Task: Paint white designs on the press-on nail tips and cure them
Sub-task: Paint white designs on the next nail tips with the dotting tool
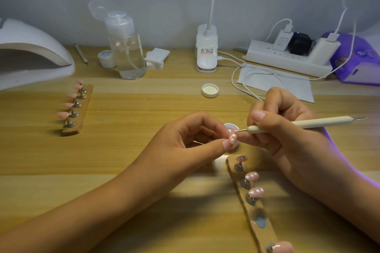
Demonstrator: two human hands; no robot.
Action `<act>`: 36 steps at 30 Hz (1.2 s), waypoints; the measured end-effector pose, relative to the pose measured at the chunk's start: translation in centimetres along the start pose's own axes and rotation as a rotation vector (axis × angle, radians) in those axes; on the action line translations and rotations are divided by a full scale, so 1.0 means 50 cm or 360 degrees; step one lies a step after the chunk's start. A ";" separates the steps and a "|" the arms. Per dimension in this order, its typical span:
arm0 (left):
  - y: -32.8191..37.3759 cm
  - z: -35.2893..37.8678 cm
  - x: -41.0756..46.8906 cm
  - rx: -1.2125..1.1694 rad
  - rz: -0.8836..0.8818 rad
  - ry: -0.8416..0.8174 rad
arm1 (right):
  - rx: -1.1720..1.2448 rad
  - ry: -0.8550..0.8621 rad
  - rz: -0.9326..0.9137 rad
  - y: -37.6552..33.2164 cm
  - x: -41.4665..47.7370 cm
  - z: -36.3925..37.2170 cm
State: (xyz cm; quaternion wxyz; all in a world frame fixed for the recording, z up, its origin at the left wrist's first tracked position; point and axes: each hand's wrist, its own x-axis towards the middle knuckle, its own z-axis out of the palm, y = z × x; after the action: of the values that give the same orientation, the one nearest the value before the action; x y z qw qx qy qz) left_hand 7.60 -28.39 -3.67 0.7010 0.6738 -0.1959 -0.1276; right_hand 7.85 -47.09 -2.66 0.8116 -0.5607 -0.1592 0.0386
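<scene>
L hand [191, 137] pinches nail tip [232, 137] over paint pot [228, 127], R hand [292, 141] grips dotting pen [298, 123]; a wobble could smear the wet dots.

Two hands [185, 139] [292, 141], two strips [87, 96] [265, 234], one stylus [320, 122]

Pump bottle [128, 51]: upright near bench [144, 98] back edge.
Cotton pads [156, 57]: stacked just beside bottle.
Power strip [287, 62]: back right, chargers [282, 41] plugged in.

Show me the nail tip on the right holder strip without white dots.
The tip nearest the camera, at the strip's near end: plain pink, while the other three there carry white dots.
</scene>
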 end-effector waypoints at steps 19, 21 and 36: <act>0.003 0.001 0.000 -0.0014 -0.0004 -0.0007 | -0.0038 0.0016 0.0002 0.001 0.002 -0.001; 0.003 0.001 0.000 -0.0012 -0.0002 -0.0007 | -0.0066 0.0014 0.0003 0.001 0.002 -0.001; -0.001 0.000 -0.002 0.0029 0.0035 -0.0021 | -0.0033 0.0070 0.0098 0.002 0.008 -0.003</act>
State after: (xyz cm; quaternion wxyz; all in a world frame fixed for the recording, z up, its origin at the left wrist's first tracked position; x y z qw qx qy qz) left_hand 7.50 -28.34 -3.73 0.6948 0.6772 -0.2089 -0.1226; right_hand 8.30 -47.12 -2.71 0.8076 -0.5744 -0.1243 0.0495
